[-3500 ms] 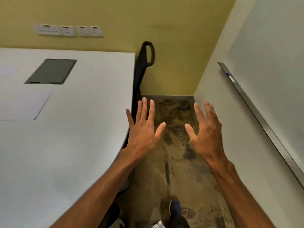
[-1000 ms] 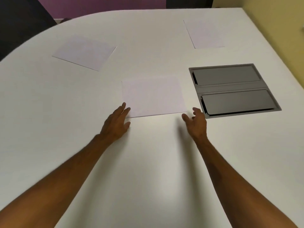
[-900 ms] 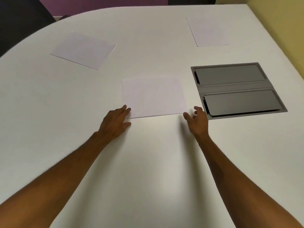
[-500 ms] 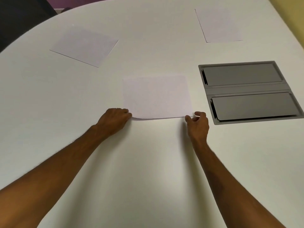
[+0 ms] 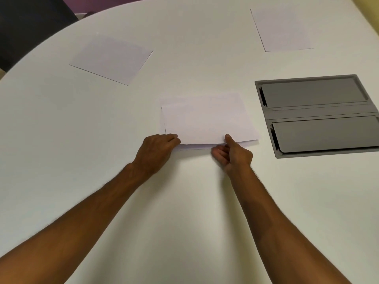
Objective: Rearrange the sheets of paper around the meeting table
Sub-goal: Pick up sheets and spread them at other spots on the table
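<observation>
Three white sheets lie on the white meeting table (image 5: 61, 140). The nearest sheet (image 5: 207, 117) is in the middle, and its near edge is lifted off the table. My left hand (image 5: 156, 151) pinches that edge at the left corner. My right hand (image 5: 233, 154) grips the same edge further right, thumb on top and fingers under it. A second sheet (image 5: 112, 58) lies at the far left, turned at an angle. A third sheet (image 5: 282, 29) lies at the far right.
A grey recessed cable box (image 5: 315, 115) with two closed lids sits in the table just right of the held sheet. A dark chair (image 5: 26, 23) stands beyond the table's far left edge. A yellow wall shows at the top right corner.
My hands went from open beside the near sheet to closed on its near edge. The edge has lifted off the table, and my right hand slid left along it.
</observation>
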